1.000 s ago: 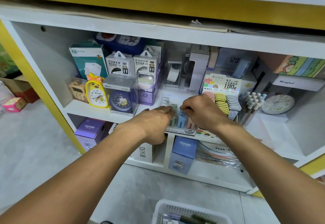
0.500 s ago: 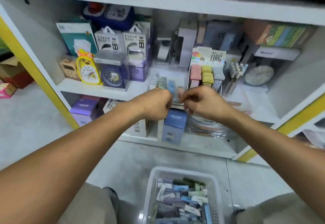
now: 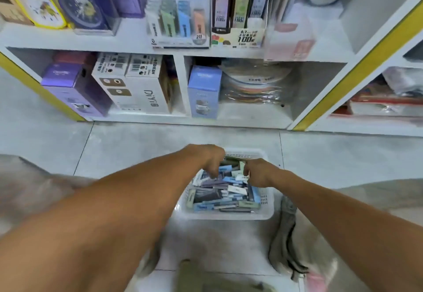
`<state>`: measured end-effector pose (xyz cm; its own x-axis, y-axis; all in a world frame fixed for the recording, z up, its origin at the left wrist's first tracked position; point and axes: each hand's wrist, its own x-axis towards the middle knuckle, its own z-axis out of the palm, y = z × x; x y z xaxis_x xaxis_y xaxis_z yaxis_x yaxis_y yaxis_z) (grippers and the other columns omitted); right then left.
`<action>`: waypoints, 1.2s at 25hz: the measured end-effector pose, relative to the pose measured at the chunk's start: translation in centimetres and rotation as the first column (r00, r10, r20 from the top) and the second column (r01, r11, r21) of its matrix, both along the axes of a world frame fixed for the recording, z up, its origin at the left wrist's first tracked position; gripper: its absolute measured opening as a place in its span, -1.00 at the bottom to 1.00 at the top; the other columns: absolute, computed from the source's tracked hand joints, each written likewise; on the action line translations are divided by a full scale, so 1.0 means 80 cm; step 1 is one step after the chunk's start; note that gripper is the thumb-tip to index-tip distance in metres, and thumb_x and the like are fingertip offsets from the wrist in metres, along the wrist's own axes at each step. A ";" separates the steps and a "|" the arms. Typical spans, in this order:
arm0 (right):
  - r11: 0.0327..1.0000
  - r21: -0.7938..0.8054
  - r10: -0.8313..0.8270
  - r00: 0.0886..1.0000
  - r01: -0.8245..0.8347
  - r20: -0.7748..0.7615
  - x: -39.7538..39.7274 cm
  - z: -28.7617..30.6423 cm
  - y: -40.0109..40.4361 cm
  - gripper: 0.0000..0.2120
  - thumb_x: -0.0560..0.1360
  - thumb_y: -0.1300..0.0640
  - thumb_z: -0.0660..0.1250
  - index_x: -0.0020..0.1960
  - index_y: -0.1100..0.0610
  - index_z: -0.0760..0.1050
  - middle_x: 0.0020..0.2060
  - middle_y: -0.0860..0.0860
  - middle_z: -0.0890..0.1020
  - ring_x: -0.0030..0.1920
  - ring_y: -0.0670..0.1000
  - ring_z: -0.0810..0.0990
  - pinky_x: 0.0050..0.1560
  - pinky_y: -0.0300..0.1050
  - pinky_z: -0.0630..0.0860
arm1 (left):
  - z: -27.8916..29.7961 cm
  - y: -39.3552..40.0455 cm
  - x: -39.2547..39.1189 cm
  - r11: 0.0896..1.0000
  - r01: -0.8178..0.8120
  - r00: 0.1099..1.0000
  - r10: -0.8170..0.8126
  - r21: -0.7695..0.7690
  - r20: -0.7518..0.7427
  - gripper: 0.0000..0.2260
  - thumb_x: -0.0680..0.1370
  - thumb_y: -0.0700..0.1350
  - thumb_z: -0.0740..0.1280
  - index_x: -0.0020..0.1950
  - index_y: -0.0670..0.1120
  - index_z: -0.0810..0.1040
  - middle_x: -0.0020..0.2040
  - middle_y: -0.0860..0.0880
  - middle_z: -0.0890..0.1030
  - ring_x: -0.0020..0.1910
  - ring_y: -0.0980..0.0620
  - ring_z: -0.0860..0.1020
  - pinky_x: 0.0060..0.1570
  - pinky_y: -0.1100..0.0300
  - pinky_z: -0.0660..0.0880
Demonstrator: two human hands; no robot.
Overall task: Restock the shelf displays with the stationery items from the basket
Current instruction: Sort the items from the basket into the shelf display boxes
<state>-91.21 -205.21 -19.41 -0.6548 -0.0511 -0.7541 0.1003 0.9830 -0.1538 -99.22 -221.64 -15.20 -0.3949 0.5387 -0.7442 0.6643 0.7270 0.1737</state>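
Reaching Into the Basket for More Stock

Both hands are down at the far end of the white basket (image 3: 229, 215) on the floor, just in front of the shelf unit (image 3: 320, 58). The left hand (image 3: 211, 157) has its fingers curled down among the loose stationery packets (image 3: 223, 192); the right hand (image 3: 255, 172) is curled beside it. Motion blur hides whether either grip has closed on a packet, so I cannot tell.

The clear display box (image 3: 180, 22) on the middle shelf, holding green, blue and orange packets, looks like the likely destination.

The risk lies in the jumble. The packets lie criss-crossed and overlapping, so a hasty pull could drag neighbours over the basket rim onto the floor, or bring up mixed colours that would need sorting before they fit the display's slots.
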 end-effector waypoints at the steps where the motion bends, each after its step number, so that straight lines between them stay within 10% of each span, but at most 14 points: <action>1: 1.000 -0.014 -0.025 1.000 0.025 0.002 0.012 -0.021 0.002 -0.70 0.54 0.23 0.31 0.26 0.28 0.52 0.20 0.22 0.57 0.15 0.18 0.57 0.14 0.00 0.54 | -0.027 -0.005 0.013 0.999 -0.017 1.000 0.018 -0.028 0.020 -0.69 0.42 -0.05 0.51 -0.26 -0.12 0.39 -0.26 -0.07 0.47 -0.29 -0.05 0.46 -0.12 0.05 0.52; 10: 0.997 0.067 0.041 0.999 -0.039 -0.029 0.058 -0.140 -0.035 -0.30 0.44 -0.05 0.44 0.46 0.08 0.20 0.37 0.07 0.26 0.26 0.16 0.48 0.14 0.18 0.58 | -0.179 -0.049 0.082 0.999 -0.032 0.999 0.032 -0.036 0.000 -0.20 0.39 -0.07 0.53 0.49 -0.25 0.21 0.37 -0.20 0.37 0.30 -0.18 0.41 0.25 -0.06 0.47; 19: 0.973 -0.197 -0.165 0.963 0.123 -0.212 0.068 -0.174 -0.024 -0.31 0.42 0.12 0.50 0.47 0.11 0.31 0.42 0.04 0.30 0.29 0.12 0.47 0.26 0.05 0.52 | -0.225 -0.028 0.094 0.976 -0.139 0.982 0.157 0.165 -0.105 -0.29 0.31 -0.15 0.55 0.35 -0.17 0.25 0.22 -0.17 0.48 0.19 -0.15 0.47 0.15 -0.02 0.45; 24: 0.940 -0.270 -0.269 0.941 0.210 -0.204 0.058 -0.170 -0.015 -0.39 0.43 0.20 0.47 0.42 0.04 0.34 0.35 -0.03 0.36 0.17 0.09 0.53 0.13 0.03 0.58 | -0.234 -0.037 0.088 0.953 -0.234 0.972 0.226 0.193 0.062 -0.23 0.36 -0.21 0.49 0.43 -0.04 0.11 -0.28 0.07 0.38 -0.28 0.02 0.39 -0.40 0.23 0.30; 30: 0.934 -0.200 -0.334 0.920 0.295 -0.203 0.052 -0.159 0.002 -0.47 0.50 0.27 0.32 0.42 0.01 0.31 0.29 0.03 0.52 0.20 0.13 0.55 0.14 0.08 0.56 | -0.229 -0.040 0.053 0.922 -0.360 0.897 0.299 0.144 0.325 -0.20 0.35 -0.16 0.56 0.42 -0.10 0.12 -0.15 0.02 0.50 -0.21 0.09 0.51 -0.31 0.24 0.42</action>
<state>-87.03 -205.02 -32.12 -0.8113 0.0781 -0.5794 0.3433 0.8658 -0.3640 -95.02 -224.87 -33.52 -0.3567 0.5614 -0.7467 0.2897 0.8263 0.4829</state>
